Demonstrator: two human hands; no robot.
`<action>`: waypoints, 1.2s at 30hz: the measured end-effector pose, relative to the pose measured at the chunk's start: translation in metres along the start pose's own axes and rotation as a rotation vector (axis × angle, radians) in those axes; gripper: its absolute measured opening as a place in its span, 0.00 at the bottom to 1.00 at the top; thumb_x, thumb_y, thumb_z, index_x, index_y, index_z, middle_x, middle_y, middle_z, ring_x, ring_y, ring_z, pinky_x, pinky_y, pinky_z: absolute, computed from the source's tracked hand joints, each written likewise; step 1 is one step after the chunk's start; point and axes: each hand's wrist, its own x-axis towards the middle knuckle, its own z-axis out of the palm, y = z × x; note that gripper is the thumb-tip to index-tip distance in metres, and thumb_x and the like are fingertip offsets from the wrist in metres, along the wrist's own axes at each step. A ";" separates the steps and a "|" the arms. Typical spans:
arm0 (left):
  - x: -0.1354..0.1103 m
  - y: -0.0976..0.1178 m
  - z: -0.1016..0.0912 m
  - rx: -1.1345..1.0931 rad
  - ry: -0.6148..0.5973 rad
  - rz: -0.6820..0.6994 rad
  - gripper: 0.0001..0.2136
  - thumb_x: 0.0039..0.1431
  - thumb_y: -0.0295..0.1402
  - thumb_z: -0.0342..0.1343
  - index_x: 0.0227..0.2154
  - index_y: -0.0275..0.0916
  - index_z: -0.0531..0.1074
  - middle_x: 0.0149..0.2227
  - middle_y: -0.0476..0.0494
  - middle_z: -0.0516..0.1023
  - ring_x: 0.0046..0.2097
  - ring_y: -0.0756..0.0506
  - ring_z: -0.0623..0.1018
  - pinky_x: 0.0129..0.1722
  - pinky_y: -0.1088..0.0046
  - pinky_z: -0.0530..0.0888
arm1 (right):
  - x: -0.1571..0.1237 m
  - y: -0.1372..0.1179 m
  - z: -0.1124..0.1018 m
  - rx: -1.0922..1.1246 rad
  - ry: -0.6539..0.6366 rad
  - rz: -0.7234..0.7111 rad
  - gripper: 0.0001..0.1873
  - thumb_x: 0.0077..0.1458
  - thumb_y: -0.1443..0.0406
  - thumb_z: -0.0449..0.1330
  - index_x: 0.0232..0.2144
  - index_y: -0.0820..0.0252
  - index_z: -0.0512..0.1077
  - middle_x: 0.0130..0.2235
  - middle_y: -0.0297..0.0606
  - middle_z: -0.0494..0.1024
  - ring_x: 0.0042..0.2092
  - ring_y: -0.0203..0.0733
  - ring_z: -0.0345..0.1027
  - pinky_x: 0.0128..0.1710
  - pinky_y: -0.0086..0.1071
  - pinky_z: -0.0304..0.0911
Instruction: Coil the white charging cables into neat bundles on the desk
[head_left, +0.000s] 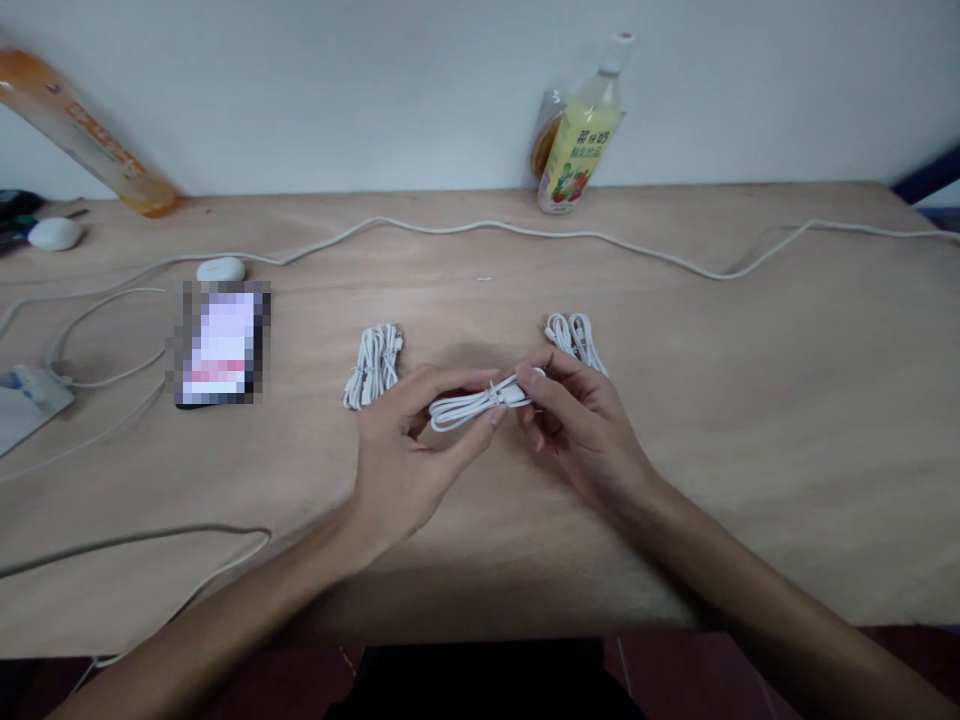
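Observation:
Between my two hands, above the middle of the table, is a white cable bundle (466, 406), folded into loops with a tie around its middle. My left hand (409, 430) grips it between thumb and fingers near the tie. My right hand (574, 415) pinches the bundle's right end, by a white connector. Just beyond my left hand lies a pile of tied white cables (373, 362). Another tied white cable bundle (574, 335) lies behind my right hand, which partly hides it.
A phone (221, 345) with a blurred screen and a white case (220, 270) lie at left. One long white cable (480, 228) crosses the table. Against the wall lean a yellow-labelled bottle (577, 145) and an orange bottle (90, 135). The table's front edge is near my forearms.

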 end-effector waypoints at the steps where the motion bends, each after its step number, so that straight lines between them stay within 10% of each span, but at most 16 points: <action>1: 0.000 0.000 0.000 0.002 0.000 -0.006 0.09 0.62 0.28 0.72 0.44 0.45 0.86 0.43 0.46 0.90 0.45 0.43 0.87 0.48 0.66 0.84 | 0.000 0.000 0.000 -0.007 0.006 -0.016 0.21 0.55 0.47 0.76 0.30 0.55 0.75 0.21 0.26 0.70 0.20 0.31 0.57 0.18 0.26 0.49; 13: 0.002 -0.009 -0.004 0.052 -0.031 -0.066 0.11 0.62 0.34 0.74 0.47 0.53 0.89 0.44 0.46 0.90 0.40 0.40 0.84 0.35 0.63 0.78 | -0.001 -0.002 0.000 -0.092 0.032 -0.114 0.17 0.60 0.51 0.73 0.31 0.55 0.76 0.21 0.26 0.69 0.21 0.31 0.57 0.20 0.28 0.53; 36: 0.004 -0.009 -0.002 -0.195 -0.030 -0.223 0.10 0.59 0.30 0.75 0.43 0.41 0.86 0.43 0.47 0.90 0.47 0.45 0.88 0.50 0.71 0.83 | 0.002 0.002 0.000 -0.042 0.022 -0.091 0.19 0.58 0.50 0.74 0.31 0.55 0.75 0.21 0.25 0.70 0.20 0.30 0.59 0.18 0.26 0.52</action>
